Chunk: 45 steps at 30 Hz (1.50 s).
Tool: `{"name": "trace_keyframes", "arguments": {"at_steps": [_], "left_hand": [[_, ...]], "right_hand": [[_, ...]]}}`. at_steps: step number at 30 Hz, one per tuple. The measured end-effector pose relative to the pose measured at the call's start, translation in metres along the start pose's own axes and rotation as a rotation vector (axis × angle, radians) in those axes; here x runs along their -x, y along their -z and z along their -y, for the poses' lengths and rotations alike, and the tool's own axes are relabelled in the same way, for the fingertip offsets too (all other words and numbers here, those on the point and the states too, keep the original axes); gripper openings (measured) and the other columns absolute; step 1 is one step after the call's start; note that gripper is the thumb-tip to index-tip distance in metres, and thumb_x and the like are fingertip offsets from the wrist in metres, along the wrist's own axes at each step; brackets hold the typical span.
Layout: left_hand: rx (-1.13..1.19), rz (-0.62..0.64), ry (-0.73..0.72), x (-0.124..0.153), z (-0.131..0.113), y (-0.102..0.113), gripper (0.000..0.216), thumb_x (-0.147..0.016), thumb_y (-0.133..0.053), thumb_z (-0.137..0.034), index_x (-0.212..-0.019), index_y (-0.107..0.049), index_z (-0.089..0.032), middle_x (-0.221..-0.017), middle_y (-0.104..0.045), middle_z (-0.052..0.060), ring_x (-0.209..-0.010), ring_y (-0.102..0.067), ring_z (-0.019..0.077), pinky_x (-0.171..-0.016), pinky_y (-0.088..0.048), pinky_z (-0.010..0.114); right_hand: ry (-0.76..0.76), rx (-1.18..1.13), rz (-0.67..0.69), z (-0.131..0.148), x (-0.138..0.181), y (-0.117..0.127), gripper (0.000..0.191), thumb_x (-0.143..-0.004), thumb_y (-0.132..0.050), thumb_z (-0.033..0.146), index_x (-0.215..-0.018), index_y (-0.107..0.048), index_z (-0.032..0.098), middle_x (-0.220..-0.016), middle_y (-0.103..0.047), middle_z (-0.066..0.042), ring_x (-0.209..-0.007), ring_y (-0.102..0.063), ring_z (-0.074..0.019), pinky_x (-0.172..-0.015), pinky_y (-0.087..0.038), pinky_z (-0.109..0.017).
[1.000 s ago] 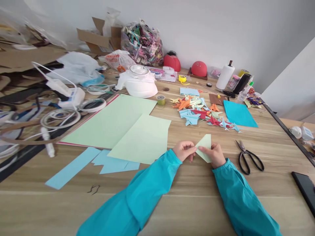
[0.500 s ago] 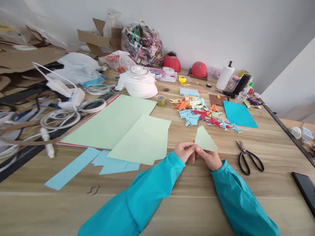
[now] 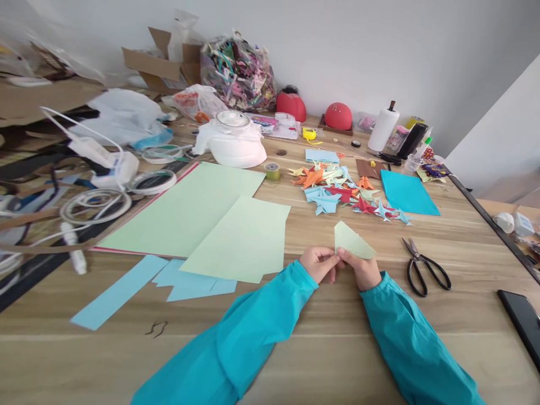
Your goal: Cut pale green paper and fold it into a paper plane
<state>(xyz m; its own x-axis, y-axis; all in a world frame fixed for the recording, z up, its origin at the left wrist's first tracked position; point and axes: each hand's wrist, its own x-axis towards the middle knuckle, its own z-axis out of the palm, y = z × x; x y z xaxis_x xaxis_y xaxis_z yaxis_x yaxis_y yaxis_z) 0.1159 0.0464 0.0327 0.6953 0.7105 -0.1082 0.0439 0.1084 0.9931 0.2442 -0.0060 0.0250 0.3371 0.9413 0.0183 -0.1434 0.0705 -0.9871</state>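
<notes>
A small folded piece of pale green paper (image 3: 353, 241) is held up above the table between both hands. My right hand (image 3: 363, 270) pinches its lower edge, thumb in front and the other fingers mostly hidden behind. At the paper's lower left corner, my left hand (image 3: 318, 262) is closed with thumb and forefinger pressed together on it. Beyond the hands lies a pile of folded paper cranes (image 3: 337, 191) in orange, red, blue and pale green. Larger pale green sheets (image 3: 242, 239) lie left of my left hand, partly over blue paper pieces (image 3: 202, 280).
Black-handled scissors (image 3: 426, 267) lie right of my right hand, with a phone (image 3: 523, 318) at the right edge. A bright blue sheet (image 3: 409, 192) is near the cranes. Coiled white cable (image 3: 96, 205) and a power strip (image 3: 116, 169) crowd the left. A strip of blue paper (image 3: 120, 291) lies front left.
The view has shifted slightly. The folded green paper is tilted a little lower to the right; both hands keep their hold on it.
</notes>
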Motion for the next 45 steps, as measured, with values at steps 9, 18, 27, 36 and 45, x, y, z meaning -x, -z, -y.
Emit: {"name": "trace_keyframes", "arguments": {"at_steps": [9, 18, 27, 36, 45], "left_hand": [[-0.005, 0.003, 0.023, 0.0008, 0.0041, -0.0055, 0.043, -0.068, -0.065, -0.055, -0.056, -0.058, -0.014, -0.044, -0.054, 0.000, -0.033, -0.047, 0.0093, -0.036, -0.034, 0.021], [-0.041, -0.019, -0.072, 0.0007, 0.0079, -0.0069, 0.044, -0.072, -0.061, -0.055, -0.058, -0.059, -0.014, -0.046, -0.054, 0.000, -0.034, -0.046, 0.0082, -0.037, -0.035, 0.021], [-0.040, -0.060, -0.040, -0.0006, 0.0062, -0.0067, 0.043, -0.070, -0.063, -0.055, -0.057, -0.063, -0.014, -0.040, -0.052, 0.000, -0.034, -0.047, 0.0099, -0.039, -0.036, 0.022], [-0.003, -0.081, -0.034, -0.0007, 0.0027, -0.0039, 0.039, -0.067, -0.067, -0.053, -0.059, -0.067, -0.015, -0.038, -0.053, -0.001, -0.036, -0.048, 0.0100, -0.043, -0.038, 0.022], [0.026, -0.046, -0.022, -0.0012, 0.0051, -0.0045, 0.045, -0.067, -0.066, -0.058, -0.062, -0.068, -0.014, -0.041, -0.056, 0.001, -0.037, -0.050, 0.0109, -0.043, -0.040, 0.023]], "right_hand": [[-0.015, -0.060, 0.033, 0.0040, 0.0029, -0.0055, 0.027, -0.067, -0.074, 0.037, -0.060, -0.057, 0.017, -0.045, -0.053, 0.004, -0.038, -0.048, -0.0105, -0.039, -0.038, -0.024], [-0.013, -0.118, 0.009, 0.0020, 0.0015, -0.0047, 0.025, -0.068, -0.075, 0.034, -0.062, -0.059, 0.016, -0.046, -0.054, 0.004, -0.039, -0.047, -0.0099, -0.038, -0.035, -0.023], [0.025, -0.017, -0.007, 0.0017, -0.0019, -0.0050, 0.028, -0.062, -0.077, 0.039, -0.065, -0.062, 0.015, -0.050, -0.056, 0.003, -0.044, -0.045, -0.0099, -0.042, -0.038, -0.024], [0.016, -0.022, -0.031, 0.0019, -0.0017, -0.0054, 0.027, -0.066, -0.074, 0.041, -0.067, -0.063, 0.017, -0.056, -0.058, 0.002, -0.051, -0.047, -0.0105, -0.047, -0.040, -0.023], [-0.028, -0.080, -0.074, -0.0001, -0.0015, -0.0054, 0.028, -0.063, -0.076, 0.041, -0.069, -0.065, 0.016, -0.058, -0.059, 0.002, -0.050, -0.045, -0.0097, -0.047, -0.039, -0.023]]}}
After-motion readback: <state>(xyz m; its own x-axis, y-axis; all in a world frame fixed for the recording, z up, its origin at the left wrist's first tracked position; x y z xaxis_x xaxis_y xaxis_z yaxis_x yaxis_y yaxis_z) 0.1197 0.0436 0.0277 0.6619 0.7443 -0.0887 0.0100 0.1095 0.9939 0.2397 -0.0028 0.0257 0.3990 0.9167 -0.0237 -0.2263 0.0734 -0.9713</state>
